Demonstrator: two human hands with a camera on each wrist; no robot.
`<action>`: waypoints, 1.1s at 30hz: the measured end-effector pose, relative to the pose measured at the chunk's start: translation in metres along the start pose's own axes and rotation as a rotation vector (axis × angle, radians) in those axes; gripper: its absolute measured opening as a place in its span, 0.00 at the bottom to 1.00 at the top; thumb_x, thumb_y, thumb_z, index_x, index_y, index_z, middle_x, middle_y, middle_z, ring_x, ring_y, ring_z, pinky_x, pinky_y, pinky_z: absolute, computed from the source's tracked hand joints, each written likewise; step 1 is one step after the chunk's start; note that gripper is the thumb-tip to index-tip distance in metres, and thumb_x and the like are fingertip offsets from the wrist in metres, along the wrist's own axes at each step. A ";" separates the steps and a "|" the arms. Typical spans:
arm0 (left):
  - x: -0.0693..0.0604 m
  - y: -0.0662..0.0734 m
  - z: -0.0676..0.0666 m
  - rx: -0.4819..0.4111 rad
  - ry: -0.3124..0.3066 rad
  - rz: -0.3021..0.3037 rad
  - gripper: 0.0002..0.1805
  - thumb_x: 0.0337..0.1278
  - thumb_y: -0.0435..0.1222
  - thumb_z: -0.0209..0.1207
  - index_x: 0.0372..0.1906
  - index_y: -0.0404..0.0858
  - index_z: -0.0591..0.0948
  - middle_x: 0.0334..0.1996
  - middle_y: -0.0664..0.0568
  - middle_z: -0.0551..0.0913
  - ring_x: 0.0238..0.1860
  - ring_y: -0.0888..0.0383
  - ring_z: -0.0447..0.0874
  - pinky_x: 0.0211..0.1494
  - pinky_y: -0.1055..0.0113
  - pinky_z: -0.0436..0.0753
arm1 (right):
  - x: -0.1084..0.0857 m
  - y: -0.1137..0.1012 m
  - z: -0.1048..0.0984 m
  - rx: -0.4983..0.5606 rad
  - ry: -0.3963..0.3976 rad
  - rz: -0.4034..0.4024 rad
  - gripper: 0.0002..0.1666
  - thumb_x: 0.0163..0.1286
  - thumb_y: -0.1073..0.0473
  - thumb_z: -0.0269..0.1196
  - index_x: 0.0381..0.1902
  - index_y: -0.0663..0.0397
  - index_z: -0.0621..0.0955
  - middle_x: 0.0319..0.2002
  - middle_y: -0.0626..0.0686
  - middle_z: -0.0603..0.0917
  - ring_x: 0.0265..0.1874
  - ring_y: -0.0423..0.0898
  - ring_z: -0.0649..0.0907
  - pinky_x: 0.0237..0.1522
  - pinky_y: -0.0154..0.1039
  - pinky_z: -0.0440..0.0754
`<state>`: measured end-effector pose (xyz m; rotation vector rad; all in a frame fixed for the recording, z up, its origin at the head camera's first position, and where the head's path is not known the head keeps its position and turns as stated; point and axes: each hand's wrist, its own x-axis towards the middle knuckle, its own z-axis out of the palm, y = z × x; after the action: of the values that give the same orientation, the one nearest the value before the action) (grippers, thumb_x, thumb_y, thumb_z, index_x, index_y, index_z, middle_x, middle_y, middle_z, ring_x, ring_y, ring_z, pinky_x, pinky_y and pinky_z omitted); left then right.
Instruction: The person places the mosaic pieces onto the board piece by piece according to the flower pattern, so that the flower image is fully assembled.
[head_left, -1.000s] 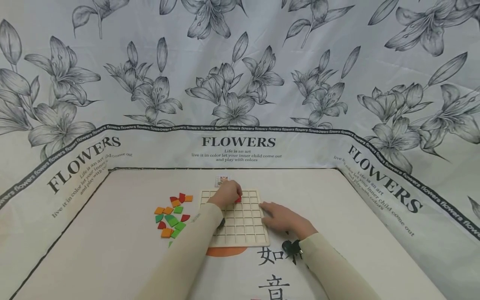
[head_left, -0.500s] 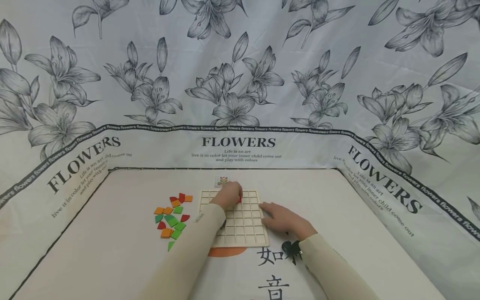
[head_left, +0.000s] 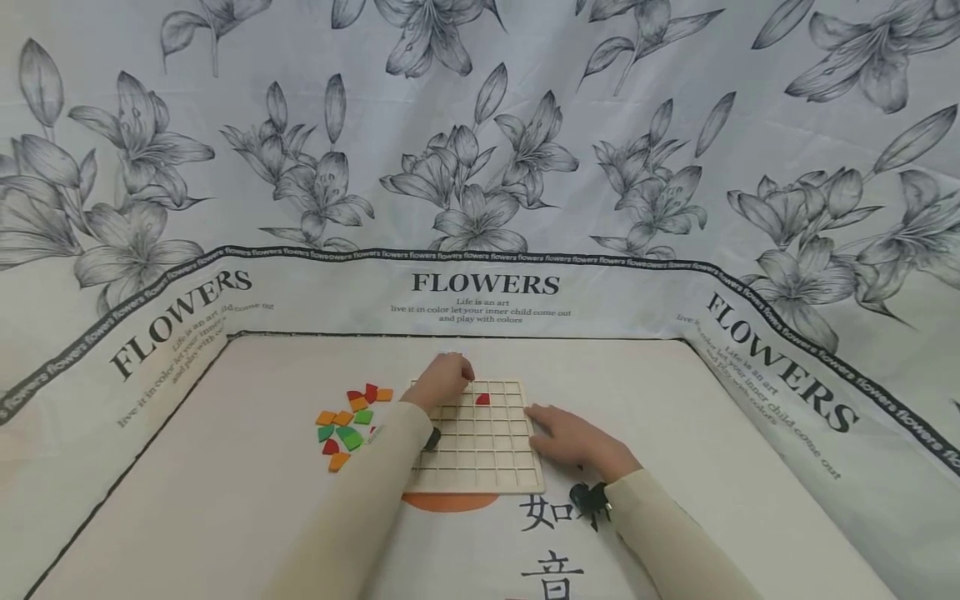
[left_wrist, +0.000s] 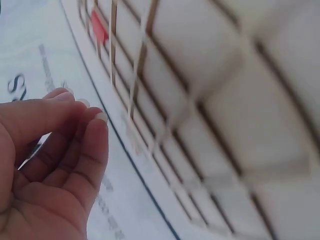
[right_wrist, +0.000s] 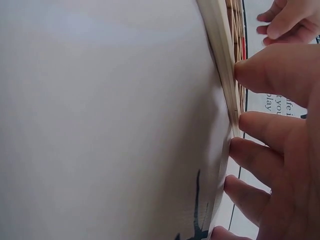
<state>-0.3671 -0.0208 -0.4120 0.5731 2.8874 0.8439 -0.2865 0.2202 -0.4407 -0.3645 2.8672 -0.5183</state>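
Observation:
A wooden grid board (head_left: 487, 429) lies on the table with a red quarter-round piece (head_left: 483, 399) in a cell of its upper part. Over the board's far left edge is my left hand (head_left: 444, 381); the left wrist view shows this hand (left_wrist: 55, 155) with thumb and curled fingers brought together and nothing visible between them. The red piece (left_wrist: 99, 27) stands apart from it. My right hand (head_left: 573, 440) is at the board's right side. In the right wrist view its spread fingertips (right_wrist: 240, 67) touch the board's edge (right_wrist: 220, 50).
Orange, green and red pieces (head_left: 349, 437) lie loose left of the board, partly covered by my left sleeve (head_left: 375, 475). An orange print (head_left: 450, 502) and black characters (head_left: 551, 511) are on the cloth near the board. A flower-printed curtain (head_left: 480, 208) stands behind.
My left hand has let go of the red piece and moved up and left of it, now covering the small patterned card. The right hand stays at the board's edge. The head view has shifted slightly.

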 end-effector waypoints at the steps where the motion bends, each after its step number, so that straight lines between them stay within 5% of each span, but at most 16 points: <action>1: -0.002 -0.002 -0.004 0.003 0.008 -0.001 0.14 0.63 0.26 0.51 0.47 0.34 0.85 0.50 0.46 0.84 0.58 0.49 0.79 0.60 0.56 0.77 | 0.000 0.000 0.000 -0.002 0.001 -0.001 0.36 0.70 0.48 0.54 0.73 0.46 0.63 0.73 0.54 0.63 0.74 0.56 0.62 0.72 0.53 0.60; 15: -0.026 -0.040 -0.037 0.103 0.059 -0.012 0.13 0.65 0.33 0.54 0.48 0.35 0.84 0.46 0.46 0.84 0.46 0.52 0.82 0.49 0.57 0.81 | -0.003 0.001 -0.001 -0.007 -0.001 -0.004 0.35 0.70 0.48 0.54 0.73 0.47 0.63 0.73 0.54 0.63 0.73 0.57 0.61 0.72 0.54 0.60; 27: -0.043 -0.061 -0.058 0.096 0.007 -0.125 0.13 0.65 0.33 0.53 0.50 0.34 0.82 0.44 0.44 0.83 0.37 0.55 0.80 0.38 0.64 0.81 | -0.003 -0.001 -0.002 -0.020 -0.004 -0.008 0.35 0.70 0.48 0.53 0.73 0.47 0.63 0.74 0.55 0.63 0.74 0.56 0.61 0.72 0.54 0.60; 33: -0.051 -0.075 -0.064 0.132 0.000 -0.164 0.13 0.66 0.34 0.54 0.50 0.35 0.82 0.47 0.45 0.84 0.41 0.55 0.79 0.47 0.59 0.81 | -0.002 0.000 0.000 -0.020 -0.009 -0.001 0.35 0.70 0.48 0.53 0.74 0.47 0.62 0.74 0.54 0.62 0.74 0.56 0.60 0.72 0.53 0.60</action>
<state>-0.3554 -0.1303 -0.3995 0.3389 2.9558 0.6355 -0.2843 0.2208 -0.4398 -0.3711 2.8651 -0.4877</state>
